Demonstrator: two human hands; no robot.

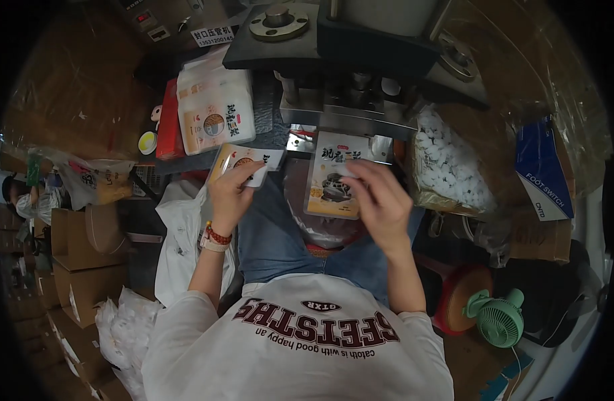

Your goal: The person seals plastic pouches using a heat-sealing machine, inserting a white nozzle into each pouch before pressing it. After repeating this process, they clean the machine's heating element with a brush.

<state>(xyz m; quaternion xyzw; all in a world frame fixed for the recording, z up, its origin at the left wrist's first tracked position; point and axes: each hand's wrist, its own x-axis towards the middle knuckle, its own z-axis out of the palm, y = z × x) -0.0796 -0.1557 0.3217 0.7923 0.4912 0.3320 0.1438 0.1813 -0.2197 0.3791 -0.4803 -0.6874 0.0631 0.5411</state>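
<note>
My left hand [230, 194] is closed around a few printed pouches [221, 164], which fan out above the fingers in orange, white and grey. Right of it, another printed pouch [326, 180] with dark lettering and a dark picture has its top end close to the machine's metal jaw [350, 120]. Over that pouch's right side, my right hand [385, 204] has thumb and forefinger drawn together. A small white piece [344, 168] shows at those fingertips, partly covered by them.
A pile of pouches [217, 110] lies left of the machine. At right stands a box of small white plastic pieces [447, 160], then a blue foot switch box [541, 170]. A green fan [501, 317] sits lower right. Cardboard boxes [86, 254] stand at left.
</note>
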